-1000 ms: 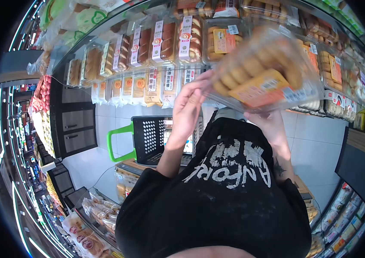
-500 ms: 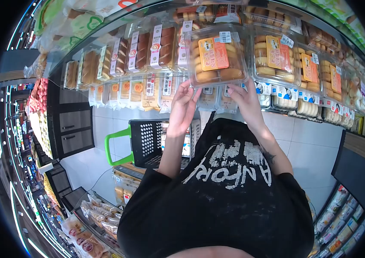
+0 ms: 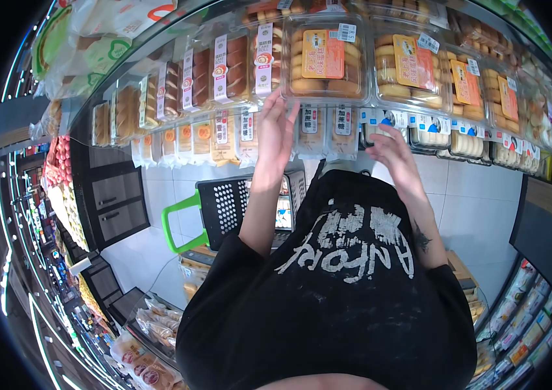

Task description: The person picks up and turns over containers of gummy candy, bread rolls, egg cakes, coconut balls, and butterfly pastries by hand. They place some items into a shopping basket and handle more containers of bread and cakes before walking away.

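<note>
A clear plastic box of small round cakes (image 3: 325,65) with an orange label and a barcode sticker sits on the upper shelf. My left hand (image 3: 276,133) is raised at its lower left corner, fingers stretched upward; the fingertips touch or nearly touch the box edge. Below and to the right of the box, my right hand (image 3: 396,156) is apart from it, with loosely bent, parted fingers and nothing held. A similar cake box (image 3: 412,68) stands directly to the right. On the left is a row of packaged rolls (image 3: 229,68) with white and purple labels.
A black shopping basket (image 3: 224,208) with a green handle (image 3: 181,221) stands on the floor to the left, with packages inside. Bagged breads (image 3: 224,133) line the lower shelf. Black drawer cabinets (image 3: 116,201) are at left, and another product display (image 3: 523,318) is at lower right.
The cake box has moved up and slightly left, level with its neighbours on the shelf. My right hand has come off it, moving down and right. My left hand stays near its corner.
</note>
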The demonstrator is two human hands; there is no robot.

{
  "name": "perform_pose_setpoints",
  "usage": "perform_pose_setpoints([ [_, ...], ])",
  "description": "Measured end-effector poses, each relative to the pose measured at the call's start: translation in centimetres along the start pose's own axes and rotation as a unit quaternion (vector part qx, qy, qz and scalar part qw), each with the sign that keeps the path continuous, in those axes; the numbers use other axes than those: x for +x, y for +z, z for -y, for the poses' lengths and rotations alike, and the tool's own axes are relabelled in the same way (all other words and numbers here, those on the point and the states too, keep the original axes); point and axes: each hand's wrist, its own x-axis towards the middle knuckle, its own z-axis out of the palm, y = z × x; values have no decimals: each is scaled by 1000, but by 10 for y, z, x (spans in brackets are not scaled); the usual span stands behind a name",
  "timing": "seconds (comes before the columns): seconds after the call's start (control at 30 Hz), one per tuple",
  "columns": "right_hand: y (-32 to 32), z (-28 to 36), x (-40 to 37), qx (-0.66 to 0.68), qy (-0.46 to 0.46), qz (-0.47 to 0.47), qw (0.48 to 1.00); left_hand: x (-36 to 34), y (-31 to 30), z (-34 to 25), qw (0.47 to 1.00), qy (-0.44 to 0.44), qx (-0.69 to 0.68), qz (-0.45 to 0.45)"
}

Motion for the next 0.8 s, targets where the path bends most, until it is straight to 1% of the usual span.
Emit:
perform_pose_setpoints([
  [0.13,-27,22,-3,138,-91,-78,983,4,4,3,999,22,27,-10],
  [0.23,-41,39,-2,208,-116,-128,963,1,7,7,999,36,23,-27],
  [0.33,-52,40,2,256,-107,-126,952,-8,4,16,998,35,26,-48],
  [0.37,-51,41,1,254,-103,-131,953,-13,3,18,997,32,30,-56],
  [0.47,-50,38,-1,286,-82,-180,938,-30,7,30,994,9,99,-41],
  [0.5,-51,37,-3,288,-76,-196,934,-34,6,36,993,-11,120,-18],
  [0.57,-52,34,-11,289,-61,-230,927,-46,16,40,974,-58,201,82],
  [0.63,-52,31,-22,262,-65,-212,939,-52,23,47,941,-98,266,186],
  [0.7,-58,27,-31,250,-55,-176,951,-59,38,56,941,-123,233,214],
  [0.8,-72,14,-40,223,-52,-170,959,-64,58,64,939,-136,211,234],
])
